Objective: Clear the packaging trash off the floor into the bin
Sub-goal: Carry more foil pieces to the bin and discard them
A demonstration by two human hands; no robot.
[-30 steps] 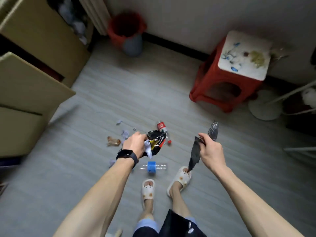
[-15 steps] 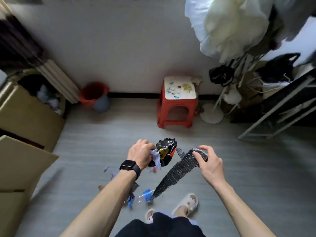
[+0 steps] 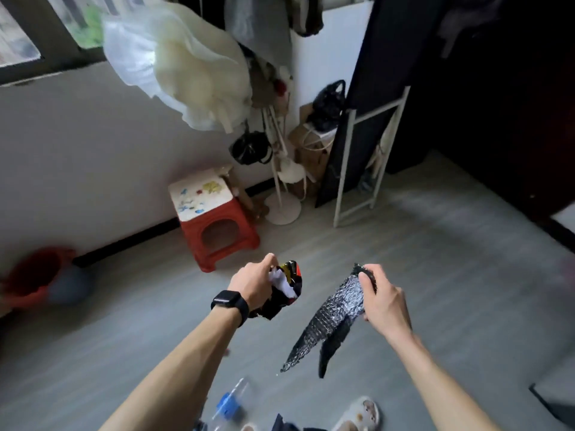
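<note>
- Fingers (image 3: 268,265) of your left hand (image 3: 253,286) clench a crumpled black-red-yellow foil wrapper (image 3: 294,273); right hand (image 3: 384,301) pinches a silvery crinkled film strip (image 3: 329,318).
- Both likely light, limp, slippery: grip bunched ends.

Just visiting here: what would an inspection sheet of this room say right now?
Surface: grey floor, one bottle lying by the feet.
Job's things: wrappers in the left hand; foil hanging from the right hand; red bin by the wall, blurred.
Clutter: red stool, coat stand.
Grippers: left hand grips wrappers; right hand pinches foil.
Cables: nothing seen.
Surroundings: white wall, window, hanging clothes.
</note>
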